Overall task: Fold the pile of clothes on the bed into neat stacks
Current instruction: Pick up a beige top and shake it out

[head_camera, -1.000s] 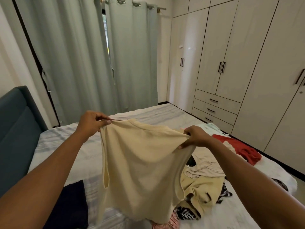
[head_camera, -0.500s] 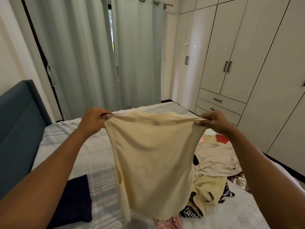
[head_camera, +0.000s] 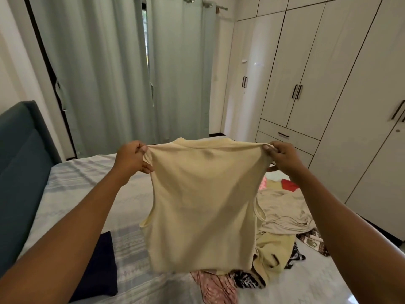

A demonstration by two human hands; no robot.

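Raised higher, cream top (head_camera: 203, 205) hides, perhaps, striped bed (head_camera: 72, 194).

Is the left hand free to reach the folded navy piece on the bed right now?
Probably not: the left hand is pinching the cream top's shoulder. The navy piece lies uncovered below that forearm, so only the grip blocks it.

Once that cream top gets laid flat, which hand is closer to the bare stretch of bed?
Probably the left hand: it holds the cream top over the open striped bed, while the right hand hangs above the unfolded pile.
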